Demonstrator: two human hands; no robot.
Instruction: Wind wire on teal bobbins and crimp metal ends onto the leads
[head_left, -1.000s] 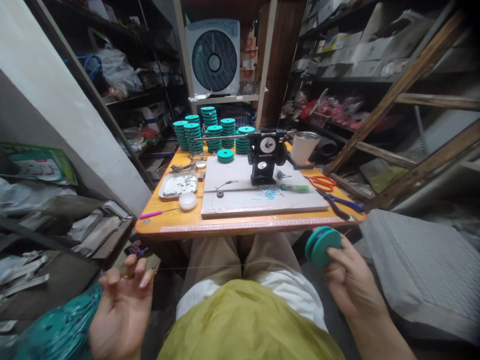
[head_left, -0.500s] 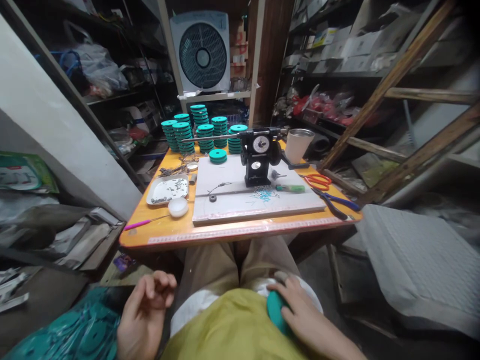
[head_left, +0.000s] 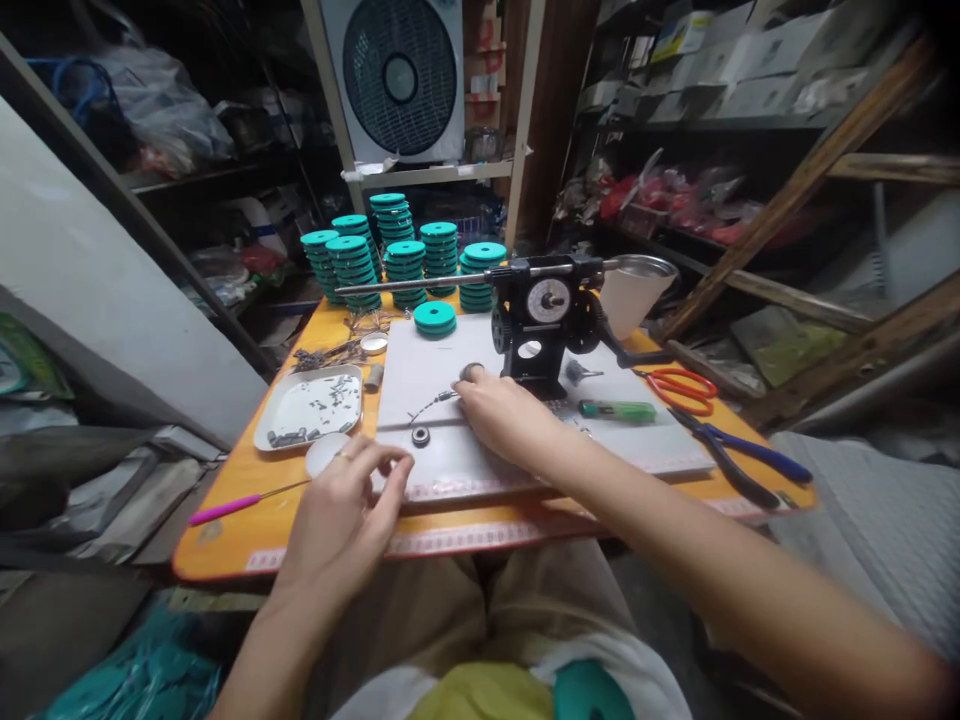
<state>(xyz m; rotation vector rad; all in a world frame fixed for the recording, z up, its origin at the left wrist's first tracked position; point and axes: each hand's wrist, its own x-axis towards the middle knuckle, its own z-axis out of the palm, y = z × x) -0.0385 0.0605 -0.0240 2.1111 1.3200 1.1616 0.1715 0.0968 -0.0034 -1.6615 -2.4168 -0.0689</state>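
Reaching across the pale board [head_left: 409, 365], the right hand [head_left: 491, 405] is bending its fingers down at the end of the small dark strand [head_left: 431, 402] lying there; whether its grip is holding anything, I cannot tell. The left hand [head_left: 349, 500] is hovering over the bench [head_left: 225, 545], thumb and forefinger curling close, its hold equally unclear. A green spool [head_left: 592, 692] is resting on the lap [head_left: 450, 590].

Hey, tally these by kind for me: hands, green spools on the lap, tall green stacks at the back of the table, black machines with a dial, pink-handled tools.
Hands: 2, left hand and right hand
Green spool on lap: 1
Tall green stacks: 7
Black machine: 1
Pink-handled tool: 1
Total: 12
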